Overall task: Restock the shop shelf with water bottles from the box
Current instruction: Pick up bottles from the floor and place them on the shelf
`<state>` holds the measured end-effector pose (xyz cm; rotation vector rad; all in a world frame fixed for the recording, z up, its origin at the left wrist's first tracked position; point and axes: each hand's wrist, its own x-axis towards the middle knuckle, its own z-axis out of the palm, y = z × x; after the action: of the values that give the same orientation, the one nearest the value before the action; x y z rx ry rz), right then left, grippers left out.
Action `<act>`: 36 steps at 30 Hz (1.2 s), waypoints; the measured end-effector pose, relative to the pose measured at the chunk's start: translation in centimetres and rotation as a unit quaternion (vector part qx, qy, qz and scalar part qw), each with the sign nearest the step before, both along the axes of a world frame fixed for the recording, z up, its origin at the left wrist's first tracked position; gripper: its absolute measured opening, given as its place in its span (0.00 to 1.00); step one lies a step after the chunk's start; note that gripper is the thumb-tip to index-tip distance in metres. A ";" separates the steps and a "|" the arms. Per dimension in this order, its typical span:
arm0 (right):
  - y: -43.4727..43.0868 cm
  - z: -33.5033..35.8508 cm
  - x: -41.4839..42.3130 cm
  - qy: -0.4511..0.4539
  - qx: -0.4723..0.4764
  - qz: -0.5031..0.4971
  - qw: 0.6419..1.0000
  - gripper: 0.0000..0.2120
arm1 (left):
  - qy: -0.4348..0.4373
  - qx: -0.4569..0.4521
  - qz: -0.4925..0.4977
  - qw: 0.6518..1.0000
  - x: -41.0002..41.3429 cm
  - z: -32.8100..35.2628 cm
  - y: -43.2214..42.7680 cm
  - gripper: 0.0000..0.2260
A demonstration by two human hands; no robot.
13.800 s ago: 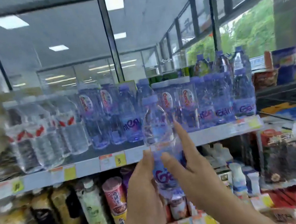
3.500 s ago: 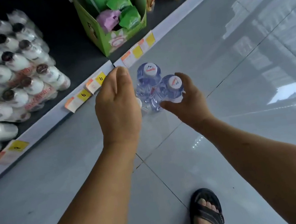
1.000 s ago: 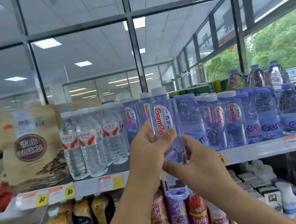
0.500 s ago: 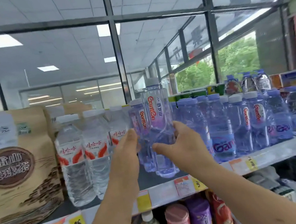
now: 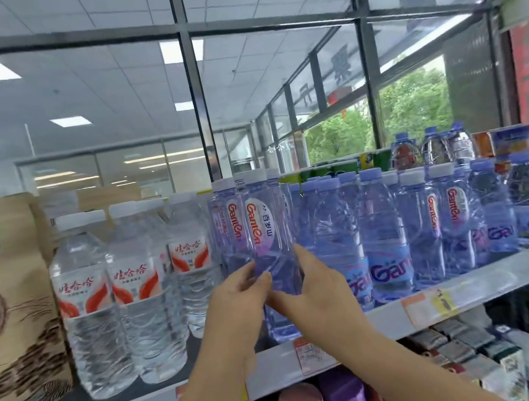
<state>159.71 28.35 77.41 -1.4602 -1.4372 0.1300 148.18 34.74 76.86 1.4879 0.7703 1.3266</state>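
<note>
Half a second back the tall Ganten bottle (image 5: 268, 234) was still up in the air. Now its base looks to be down on the shelf (image 5: 471, 292), at the front edge, right between the hands. The left hand (image 5: 237, 298) and right hand (image 5: 319, 295) each curl around its lower half from either side, so it's not let go yet. The red-label bottles (image 5: 138, 289) are just left of the left hand and the blue-cap bottles (image 5: 382, 233) just right of the right. I'd say it's basically placed: nudge it back, release.

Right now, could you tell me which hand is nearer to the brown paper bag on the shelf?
Left. The left hand grips the tall purple bottle on the side facing the brown paper bag; the right hand holds its far side.
</note>
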 end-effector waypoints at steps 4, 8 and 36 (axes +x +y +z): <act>-1.5 -1.2 0.9 -0.016 0.078 -0.022 0.997 0.34 | 0.026 -0.002 0.009 1.000 1.0 -0.1 -0.4 0.29; -2.8 -1.6 2.2 0.024 0.122 -0.015 0.992 0.26 | 0.060 0.022 0.020 0.998 2.1 0.0 -1.0 0.16; -6.9 -2.9 2.8 0.055 0.126 -0.026 0.990 0.18 | -0.004 0.006 0.030 1.000 3.1 0.6 -6.1 0.27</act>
<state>162.52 21.41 74.49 -1.2619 -1.2760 -0.0051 151.23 28.61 77.48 1.4787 0.8092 1.3837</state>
